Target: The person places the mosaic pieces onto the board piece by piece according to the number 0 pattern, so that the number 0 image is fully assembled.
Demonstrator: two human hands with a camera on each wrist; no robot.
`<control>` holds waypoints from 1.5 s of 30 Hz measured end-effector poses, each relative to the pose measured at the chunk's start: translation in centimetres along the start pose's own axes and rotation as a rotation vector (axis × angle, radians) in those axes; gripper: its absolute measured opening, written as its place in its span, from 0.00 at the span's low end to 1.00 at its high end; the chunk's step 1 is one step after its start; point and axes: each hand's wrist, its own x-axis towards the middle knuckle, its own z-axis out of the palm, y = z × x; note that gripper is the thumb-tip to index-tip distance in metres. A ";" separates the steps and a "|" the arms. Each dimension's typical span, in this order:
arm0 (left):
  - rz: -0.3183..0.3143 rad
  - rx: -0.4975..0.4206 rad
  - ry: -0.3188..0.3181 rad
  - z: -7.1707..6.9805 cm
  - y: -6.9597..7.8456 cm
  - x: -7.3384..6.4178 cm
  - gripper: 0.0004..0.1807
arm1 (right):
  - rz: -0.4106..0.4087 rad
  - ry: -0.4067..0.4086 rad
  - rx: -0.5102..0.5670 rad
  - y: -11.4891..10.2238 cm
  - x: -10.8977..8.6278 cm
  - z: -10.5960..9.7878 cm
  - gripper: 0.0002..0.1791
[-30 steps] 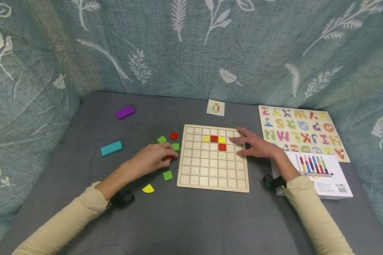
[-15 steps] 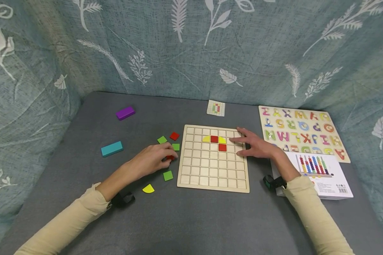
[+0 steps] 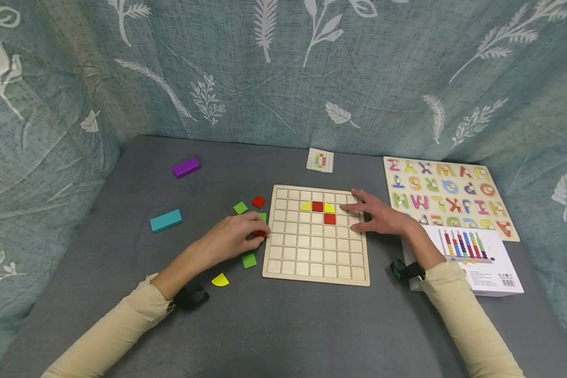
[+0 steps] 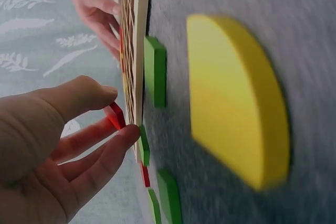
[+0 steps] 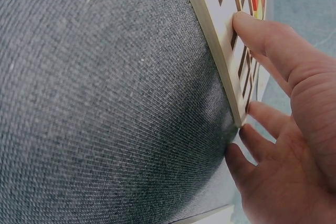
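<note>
My left hand (image 3: 231,235) pinches a red square tile (image 4: 115,115) between thumb and fingers, at the left edge of the wooden grid board (image 3: 302,256). Part of the tile is hidden by the fingers in the head view. My right hand (image 3: 380,216) rests on the board's right side with fingers spread, and the right wrist view shows its thumb on the grid face. Toward the top of the grid lie a red tile (image 3: 317,206) between two yellow quarter-round tiles (image 3: 305,206), and another red tile (image 3: 329,218) one row lower.
Several green tiles (image 3: 249,260), a red tile (image 3: 258,201) and a yellow quarter-round (image 4: 226,98) lie left of the board. Farther left are a teal block (image 3: 166,221) and a purple block (image 3: 186,167). A pattern card (image 3: 319,160), alphabet board (image 3: 449,184) and white box (image 3: 493,273) stand around.
My left hand has shifted slightly right with the red tile, up to the board's left edge. The right hand has stayed in place on the board.
</note>
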 end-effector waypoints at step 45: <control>0.144 -0.077 -0.125 4.6 7.2 10.1 0.12 | -0.007 0.009 -0.004 0.0 0.0 -0.2 0.31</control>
